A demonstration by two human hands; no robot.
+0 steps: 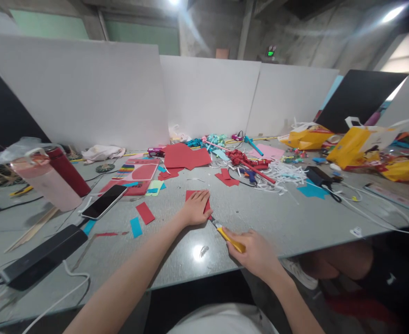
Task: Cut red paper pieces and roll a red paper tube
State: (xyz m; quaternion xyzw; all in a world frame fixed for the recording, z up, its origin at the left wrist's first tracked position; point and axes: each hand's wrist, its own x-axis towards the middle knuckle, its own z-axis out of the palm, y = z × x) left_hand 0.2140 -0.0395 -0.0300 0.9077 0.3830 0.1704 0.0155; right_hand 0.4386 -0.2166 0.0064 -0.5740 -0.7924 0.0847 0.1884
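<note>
Head view: near the middle of the close edge of the grey surface, I see the right hand wrapped tight around a yellow cutter. Its tip is right by a small red paper, a bit farther in from that edge. The left hand lies flat on this paper, fingers stretched out. Left of it lie a blue piece and a red piece. Toward the far edge are big red sheets.
</note>
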